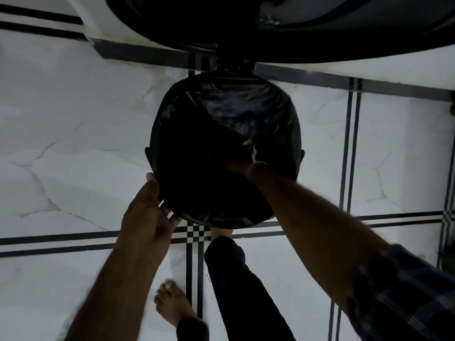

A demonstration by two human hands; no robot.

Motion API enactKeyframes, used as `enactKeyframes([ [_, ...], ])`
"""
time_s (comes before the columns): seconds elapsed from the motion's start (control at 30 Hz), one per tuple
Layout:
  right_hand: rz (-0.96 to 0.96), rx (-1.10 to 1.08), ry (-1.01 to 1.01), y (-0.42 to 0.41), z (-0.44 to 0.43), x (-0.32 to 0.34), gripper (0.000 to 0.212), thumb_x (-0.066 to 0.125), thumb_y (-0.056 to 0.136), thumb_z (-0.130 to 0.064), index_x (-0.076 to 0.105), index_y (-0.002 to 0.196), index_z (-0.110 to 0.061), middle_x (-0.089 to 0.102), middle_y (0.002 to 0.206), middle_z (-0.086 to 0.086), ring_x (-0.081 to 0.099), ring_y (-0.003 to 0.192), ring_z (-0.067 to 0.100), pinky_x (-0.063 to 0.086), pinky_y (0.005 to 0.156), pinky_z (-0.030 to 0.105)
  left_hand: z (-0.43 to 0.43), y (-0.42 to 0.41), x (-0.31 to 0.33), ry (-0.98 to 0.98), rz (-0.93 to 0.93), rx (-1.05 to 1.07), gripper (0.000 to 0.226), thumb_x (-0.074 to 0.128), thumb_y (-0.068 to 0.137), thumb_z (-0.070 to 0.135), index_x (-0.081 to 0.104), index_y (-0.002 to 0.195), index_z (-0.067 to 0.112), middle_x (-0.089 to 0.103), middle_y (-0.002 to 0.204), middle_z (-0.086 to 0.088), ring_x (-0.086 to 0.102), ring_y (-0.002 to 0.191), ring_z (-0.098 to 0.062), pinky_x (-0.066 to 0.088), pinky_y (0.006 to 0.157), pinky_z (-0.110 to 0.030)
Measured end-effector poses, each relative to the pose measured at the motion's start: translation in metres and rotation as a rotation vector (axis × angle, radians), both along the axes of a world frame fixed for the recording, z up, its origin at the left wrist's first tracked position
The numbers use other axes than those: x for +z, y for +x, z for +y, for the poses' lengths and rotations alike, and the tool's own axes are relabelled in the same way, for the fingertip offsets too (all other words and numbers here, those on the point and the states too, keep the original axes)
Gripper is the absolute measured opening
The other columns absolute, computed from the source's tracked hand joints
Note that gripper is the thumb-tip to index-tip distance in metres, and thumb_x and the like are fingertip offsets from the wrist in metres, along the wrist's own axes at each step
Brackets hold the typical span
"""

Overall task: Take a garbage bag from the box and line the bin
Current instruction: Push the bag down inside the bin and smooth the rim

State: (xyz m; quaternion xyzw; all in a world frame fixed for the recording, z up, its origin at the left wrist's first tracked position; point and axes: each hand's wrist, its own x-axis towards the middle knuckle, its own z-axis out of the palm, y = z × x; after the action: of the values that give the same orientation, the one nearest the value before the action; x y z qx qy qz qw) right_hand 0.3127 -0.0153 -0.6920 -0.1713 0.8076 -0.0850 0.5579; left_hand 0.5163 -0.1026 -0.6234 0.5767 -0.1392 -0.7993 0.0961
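A round bin [302, 155] stands on the floor in dim light, seen from above. A black garbage bag [236, 107] lies across its mouth and folds over the rim. My left hand [150, 212] grips the bag-covered rim at the near left, thumb on top and fingers underneath. My right hand [237, 167] reaches down inside the bin through the bag's opening. Darkness hides its fingers; only the wrist and a thumb tip show. No box is in view.
A big black round lid [320, 40] stands raised behind the bin, hinged at its back. The floor [73, 119] is white marble tile with black stripe borders. My bare feet and a dark trouser leg [236, 279] are right before the bin.
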Motion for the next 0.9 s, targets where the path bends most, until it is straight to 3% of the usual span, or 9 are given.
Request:
enactKeyframes([
  [0.07,-0.053,0.102,-0.007,-0.002,0.007,0.015,0.065,0.052,0.103,-0.025,0.028,0.156,0.003,0.034,0.16,0.016,0.03,0.152,0.032,0.042,0.087,-0.001,-0.001,-0.002,0.006,0.018,-0.007,-0.008,0.031,0.056,0.092,0.041,0.07,0.114,0.025,0.078,0.111,0.005,0.073,0.108,-0.016,0.053,0.093,-0.043],
  [0.1,-0.063,0.171,-0.022,0.0,0.007,0.027,0.055,0.046,0.107,-0.034,0.038,0.155,-0.009,0.041,0.158,0.012,0.035,0.149,0.03,0.039,0.106,0.012,0.0,-0.002,0.007,0.034,-0.009,-0.004,0.031,0.055,0.094,0.043,0.07,0.115,0.024,0.078,0.109,0.005,0.072,0.109,-0.016,0.054,0.092,-0.041],
  [0.17,-0.019,0.252,-0.118,0.014,0.01,0.055,0.052,0.033,0.107,-0.049,0.049,0.149,-0.024,0.051,0.153,0.008,0.044,0.143,0.029,0.032,0.119,0.032,0.0,-0.004,0.007,0.062,-0.039,0.006,0.035,0.053,0.097,0.046,0.07,0.118,0.023,0.079,0.105,0.005,0.072,0.108,-0.017,0.054,0.088,-0.039],
  [0.3,-0.057,0.39,-0.117,0.049,0.023,0.065,0.071,0.021,0.1,-0.069,0.06,0.134,-0.021,0.07,0.119,0.01,0.064,0.115,0.026,0.044,0.111,0.044,0.0,-0.008,0.009,0.077,-0.096,0.009,0.037,0.053,0.098,0.048,0.07,0.118,0.021,0.08,0.101,0.005,0.071,0.107,-0.017,0.054,0.092,-0.041],
  [0.43,-0.037,0.293,0.016,0.066,0.008,0.051,0.06,0.035,0.106,-0.052,0.054,0.138,-0.006,0.06,0.136,0.02,0.056,0.127,0.034,0.037,0.109,0.041,0.0,-0.009,0.01,0.061,-0.117,0.012,0.032,0.053,0.099,0.047,0.071,0.11,0.023,0.081,0.096,0.005,0.07,0.107,-0.016,0.052,0.096,-0.04],
  [0.57,0.169,0.368,-0.192,0.048,0.021,0.068,0.055,0.034,0.104,-0.057,0.067,0.123,-0.017,0.073,0.105,0.009,0.069,0.097,0.023,0.055,0.091,0.039,0.009,-0.01,0.02,0.051,-0.15,0.025,0.045,0.045,0.101,0.054,0.067,0.122,0.021,0.074,0.115,0.001,0.066,0.115,-0.018,0.048,0.103,-0.041],
  [0.7,0.278,0.567,-0.164,0.021,0.04,0.085,0.05,0.044,0.101,-0.054,0.056,0.141,-0.026,0.069,0.122,0.006,0.067,0.113,0.028,0.055,0.096,0.043,0.026,-0.009,0.03,0.141,-0.16,0.046,0.051,0.049,0.1,0.054,0.06,0.136,0.021,0.068,0.125,-0.004,0.064,0.116,-0.023,0.048,0.105,-0.047],
  [0.8,0.152,0.481,-0.184,-0.023,0.003,0.083,0.054,0.046,0.102,-0.054,0.051,0.148,-0.027,0.059,0.145,0.006,0.056,0.133,0.029,0.044,0.112,0.045,0.03,-0.009,0.029,0.156,-0.154,0.081,0.051,0.053,0.098,0.053,0.059,0.137,0.021,0.067,0.128,-0.006,0.064,0.116,-0.023,0.052,0.094,-0.044],
  [0.9,0.251,0.404,-0.178,-0.055,-0.05,0.076,0.055,0.043,0.104,-0.051,0.053,0.147,-0.018,0.055,0.148,0.011,0.05,0.137,0.031,0.039,0.113,0.039,0.029,-0.007,0.025,0.159,-0.141,0.089,0.051,0.054,0.098,0.052,0.059,0.138,0.021,0.067,0.128,-0.005,0.064,0.116,-0.022,0.054,0.086,-0.042],
])
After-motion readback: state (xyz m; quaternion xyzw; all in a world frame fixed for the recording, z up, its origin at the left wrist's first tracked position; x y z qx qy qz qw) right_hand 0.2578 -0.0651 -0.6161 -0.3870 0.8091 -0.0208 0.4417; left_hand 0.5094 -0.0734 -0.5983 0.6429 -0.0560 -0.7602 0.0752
